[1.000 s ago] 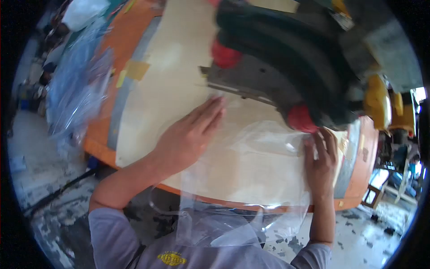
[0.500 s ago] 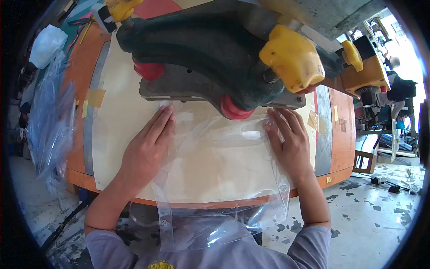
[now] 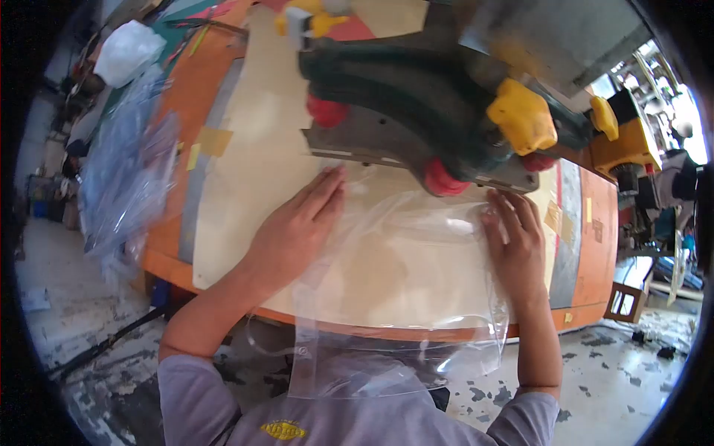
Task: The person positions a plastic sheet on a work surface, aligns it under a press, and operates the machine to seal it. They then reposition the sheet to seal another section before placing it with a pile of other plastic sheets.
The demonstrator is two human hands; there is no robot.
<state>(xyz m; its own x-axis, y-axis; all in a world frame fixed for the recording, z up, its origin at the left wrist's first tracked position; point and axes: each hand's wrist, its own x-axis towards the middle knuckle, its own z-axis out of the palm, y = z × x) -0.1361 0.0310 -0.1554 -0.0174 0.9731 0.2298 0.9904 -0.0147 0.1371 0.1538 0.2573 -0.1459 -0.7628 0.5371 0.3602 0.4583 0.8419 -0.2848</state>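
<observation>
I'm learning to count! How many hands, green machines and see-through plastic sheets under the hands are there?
2 hands: left hand, right hand
1 green machine
1 see-through plastic sheet
Total: 4

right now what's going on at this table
A person is pressing a clear plastic sheet flat on the cream-topped table with both hands. The left hand lies open on the sheet's left side and the right hand lies open on its right side. The sheet's far edge sits at the base of a dark green machine with yellow knobs, and its near end hangs over the table edge toward the person. A heap of clear plastic sits off to the left.
</observation>
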